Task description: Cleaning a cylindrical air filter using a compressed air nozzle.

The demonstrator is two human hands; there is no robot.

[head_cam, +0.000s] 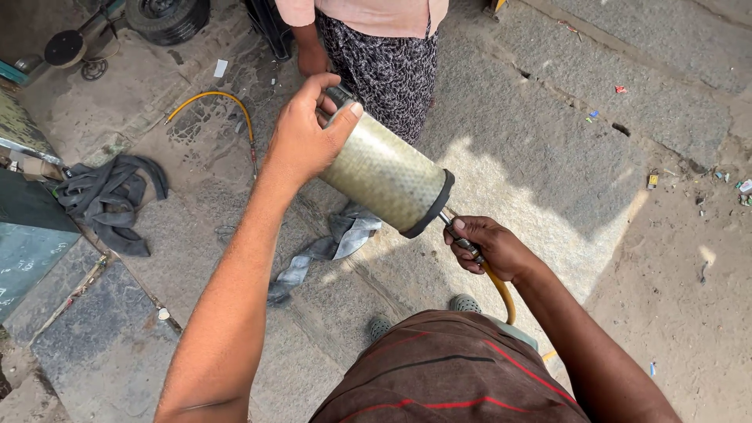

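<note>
Stone-slab ground [548, 133] under everything, cracked and dusty, sunlit patch below the hands.

Second person [368, 39] stands just beyond the left hand, patterned dark skirt, pale top; only torso and one arm in view.

Cylindrical air filter [385, 178], pale mesh body with black rubber end ring, is held tilted between both hands, well above the ground. Far end sits in the left hand, ringed end points down toward the right hand.

Left hand [307, 133]: wrapped over the filter's far end, thumb across the top edge, fingers curled round the back. Closed firmly on it.

Right hand [489, 249]: fist shut around an air-blow nozzle [462, 239], metal tip poking into the filter's ringed end, touching or just inside — can't tell how deep. Yellow hose [501, 291] runs out the back of the fist toward the body.

Left of the left forearm: dark grey rubber tube [110, 196] heaped on the ground. Below the filter: grey rag [333, 247] lying flat. Beyond the left hand, a second yellow hose loop [223, 102] on the slabs. Tyre [168, 17] at the far edge, well apart.
</note>
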